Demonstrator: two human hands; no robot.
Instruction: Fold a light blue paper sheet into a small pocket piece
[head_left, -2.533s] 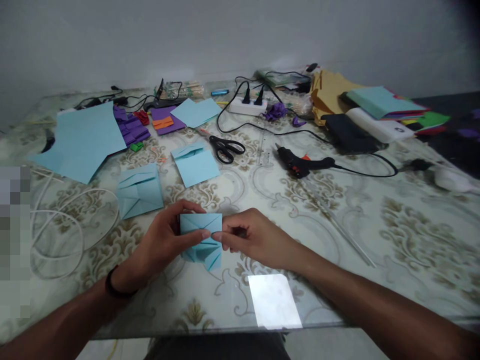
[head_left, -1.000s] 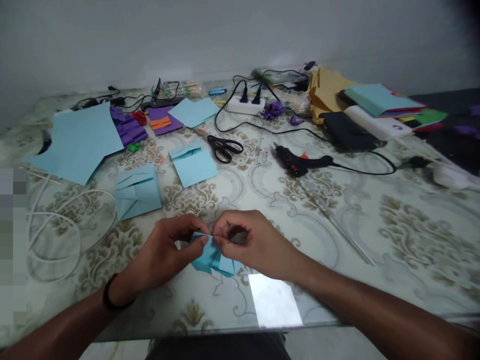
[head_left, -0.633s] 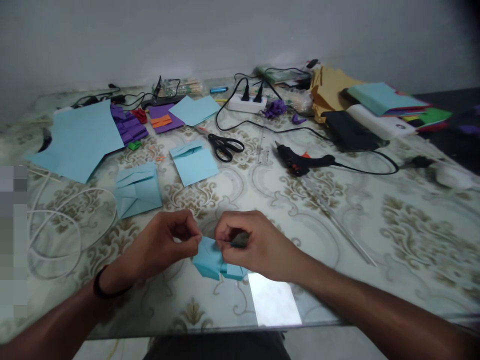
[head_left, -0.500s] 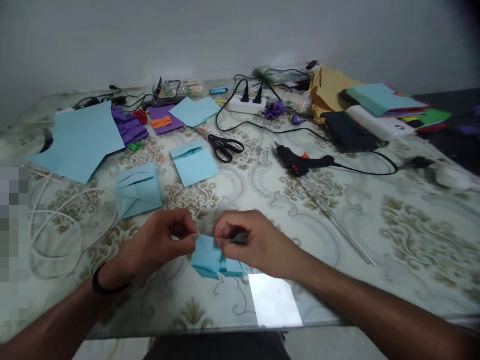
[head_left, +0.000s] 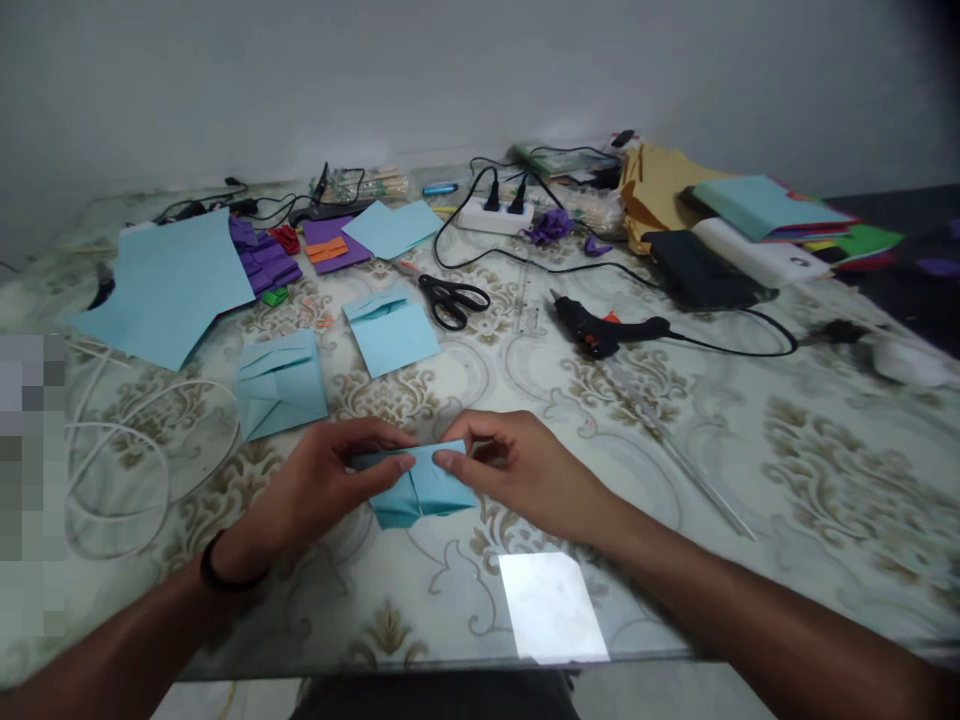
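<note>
Between my two hands is a piece of folded light-blue paper (head_left: 442, 487), held just above the tabletop near the front edge. My left hand (head_left: 337, 480) grips its left part, thumb on the near face and fingers behind. On the other side my right hand (head_left: 525, 475) pinches the top edge, its thumb close to the left thumb. A crease or slit runs down the paper's middle, and its lower edge flares out. Two more folded light-blue papers lie beyond: one (head_left: 281, 385) past my left hand, another (head_left: 394, 335) farther back by the black-handled scissors (head_left: 452, 298).
A black glue gun (head_left: 600, 325) lies right of centre with its cable trailing right. Behind it stands a white power strip (head_left: 495, 215) with two plugs. Large blue sheets (head_left: 172, 285) and purple folded strips (head_left: 262, 260) are at left, a coiled white cord (head_left: 116, 490) nearer.
The folded paper has turned and shows a wider face with a straight top edge. Both hands moved from fingertip pinches to thumbs laid side by side on it.
</note>
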